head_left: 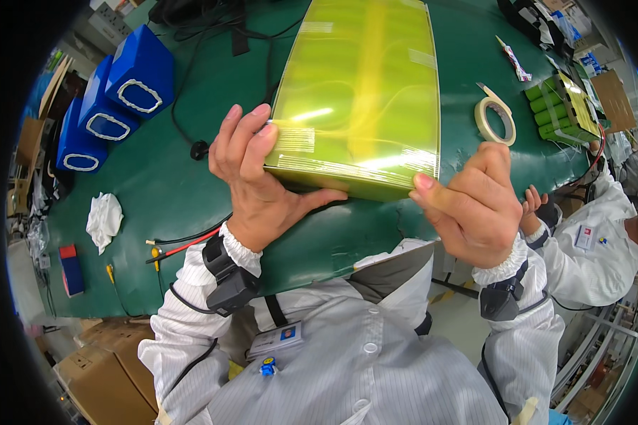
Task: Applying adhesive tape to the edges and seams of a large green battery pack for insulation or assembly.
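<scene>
A large battery pack (358,92) of green cells under yellow-green see-through sheets lies in front of me. Clear striped tape (354,170) runs along its near edge, and short pieces of it show on the top. My left hand (252,170) grips the pack's near left corner, fingers on the top edge and thumb along the near face. At the near right corner my right hand (475,202) is closed, its thumb pressed on the corner by the tape's end. Whether its curled fingers also pinch loose tape is hidden.
Three blue wrapped packs (140,71) stand at the left. A masking tape roll (495,120) lies right of the pack, near a green cell pack (560,110). White tissue (105,222), a red-and-blue box (71,269) and cables (184,244) lie at the left. A co-worker (595,237) sits at the right.
</scene>
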Demonstrator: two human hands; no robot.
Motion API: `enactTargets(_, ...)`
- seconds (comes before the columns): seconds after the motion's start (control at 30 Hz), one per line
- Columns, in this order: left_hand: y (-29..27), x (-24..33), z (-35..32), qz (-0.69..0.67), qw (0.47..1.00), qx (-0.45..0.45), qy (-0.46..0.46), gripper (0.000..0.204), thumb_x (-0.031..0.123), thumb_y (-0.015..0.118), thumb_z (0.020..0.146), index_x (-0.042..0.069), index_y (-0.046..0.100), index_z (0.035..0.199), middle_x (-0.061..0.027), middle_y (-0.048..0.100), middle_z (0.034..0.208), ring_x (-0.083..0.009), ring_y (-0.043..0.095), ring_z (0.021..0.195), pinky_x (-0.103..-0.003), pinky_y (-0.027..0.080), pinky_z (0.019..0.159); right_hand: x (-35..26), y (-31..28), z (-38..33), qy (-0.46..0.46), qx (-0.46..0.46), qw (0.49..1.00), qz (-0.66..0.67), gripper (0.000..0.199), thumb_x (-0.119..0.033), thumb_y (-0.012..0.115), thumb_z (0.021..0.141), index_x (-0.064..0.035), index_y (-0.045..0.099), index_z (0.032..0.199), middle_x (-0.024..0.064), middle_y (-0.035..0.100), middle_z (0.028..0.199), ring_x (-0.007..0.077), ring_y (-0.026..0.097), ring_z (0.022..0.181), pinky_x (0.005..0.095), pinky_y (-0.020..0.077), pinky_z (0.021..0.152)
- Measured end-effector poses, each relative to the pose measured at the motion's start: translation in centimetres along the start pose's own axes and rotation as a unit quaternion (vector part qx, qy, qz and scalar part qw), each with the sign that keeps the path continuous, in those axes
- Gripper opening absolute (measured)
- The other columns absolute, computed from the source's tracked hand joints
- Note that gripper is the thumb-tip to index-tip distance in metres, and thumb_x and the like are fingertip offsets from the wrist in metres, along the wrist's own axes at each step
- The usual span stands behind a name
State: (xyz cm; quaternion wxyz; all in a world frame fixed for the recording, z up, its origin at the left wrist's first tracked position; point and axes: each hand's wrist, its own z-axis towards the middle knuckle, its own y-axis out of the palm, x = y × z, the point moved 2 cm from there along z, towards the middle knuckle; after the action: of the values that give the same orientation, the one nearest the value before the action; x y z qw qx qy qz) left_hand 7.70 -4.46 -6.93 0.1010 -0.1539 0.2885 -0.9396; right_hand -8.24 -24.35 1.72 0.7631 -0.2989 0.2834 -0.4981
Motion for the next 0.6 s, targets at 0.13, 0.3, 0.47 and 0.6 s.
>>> enactTargets(0.13,-0.1,0.3,0.0,0.014,0.999,-0.026,-0.016,0.123,0.051,0.096,0.054,0.009,0.025,0.144,-0.0178,0.036,0.144,-0.0431,0.034,0.138,-0.053,0.034,0.114,-0.3,-0.1,0.4,0.015,0.007,1.0,0.022,0.028,-0.004,0.083,0.06,-0.0035,0.073,0.086,-0.0014,0.051,0.067,0.0189,0.048,0.063,0.0367,0.0376,0.068)
enactTargets(0.3,0.5,-0.4,-0.5,-0.018,1.0,0.025,-0.004,0.117,0.055,0.093,0.053,0.011,0.032,0.143,-0.0143,0.046,0.143,-0.0414,0.038,0.137,-0.053,0.024,0.11,-1.2,0.3,0.9,-0.036,0.026,0.999,-0.007,0.023,-0.003,0.081,0.064,-0.0016,0.072,0.085,0.0001,0.055,0.071,0.0189,0.05,0.065,0.0381,0.0399,0.071)
enactTargets(0.47,0.4,-0.1,-0.6,-0.017,0.999,0.023,-0.016,0.114,0.057,0.092,0.055,0.011,0.033,0.142,-0.0139,0.045,0.143,-0.0403,0.039,0.137,-0.054,0.025,0.109,-1.9,0.9,1.9,-0.048,-0.012,0.998,-0.047,0.017,0.001,0.076,0.067,0.0005,0.071,0.083,0.0001,0.056,0.073,0.0186,0.051,0.065,0.0397,0.0401,0.072)
enactTargets(0.6,0.7,-0.2,-0.5,-0.015,0.999,0.033,-0.014,0.109,0.061,0.087,0.06,0.013,0.034,0.141,-0.0129,0.045,0.143,-0.0392,0.04,0.136,-0.053,0.025,0.108,-2.7,2.1,3.2,-0.066,-0.02,0.997,-0.043,0.016,0.0,0.073,0.065,0.0005,0.069,0.081,0.0009,0.056,0.076,0.0188,0.052,0.067,0.0391,0.0411,0.073)
